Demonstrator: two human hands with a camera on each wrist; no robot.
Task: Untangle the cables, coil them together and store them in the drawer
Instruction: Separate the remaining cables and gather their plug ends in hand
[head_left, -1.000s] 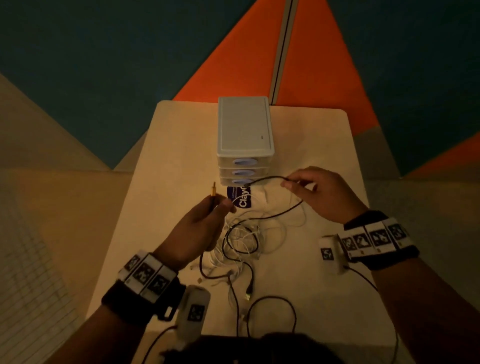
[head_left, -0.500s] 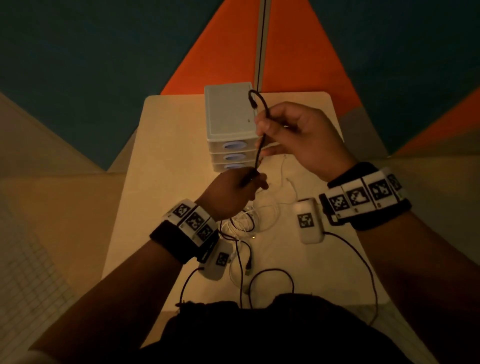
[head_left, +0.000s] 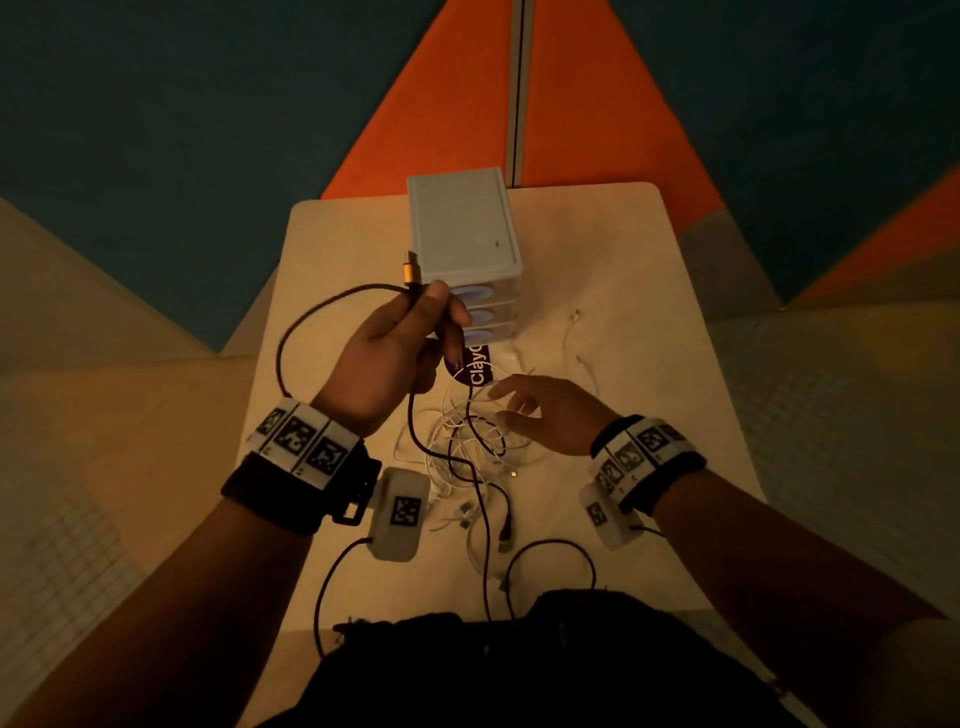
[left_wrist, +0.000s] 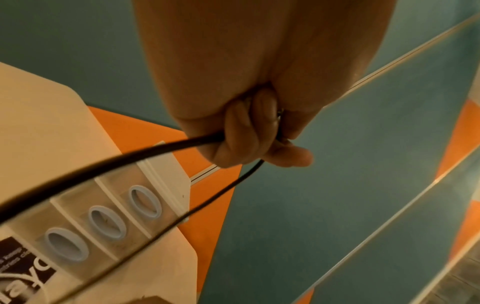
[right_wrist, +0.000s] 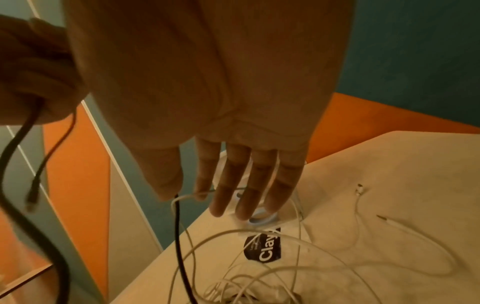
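Keep left hand (head_left: 395, 348) clamped on black cable (head_left: 291, 332); with right hand's (head_left: 550, 415) spread fingers, ease white cables (head_left: 467, 441) off gently.

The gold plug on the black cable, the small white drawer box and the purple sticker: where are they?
Gold plug on the black cable (head_left: 411, 270), head view, on its metal barrel.
Small white drawer box (head_left: 460, 223), head view, on its flat top.
Purple sticker (right_wrist: 265, 250), right wrist view, on its lettering.

A dark label (head_left: 475, 365) lies on the table (head_left: 649, 332).
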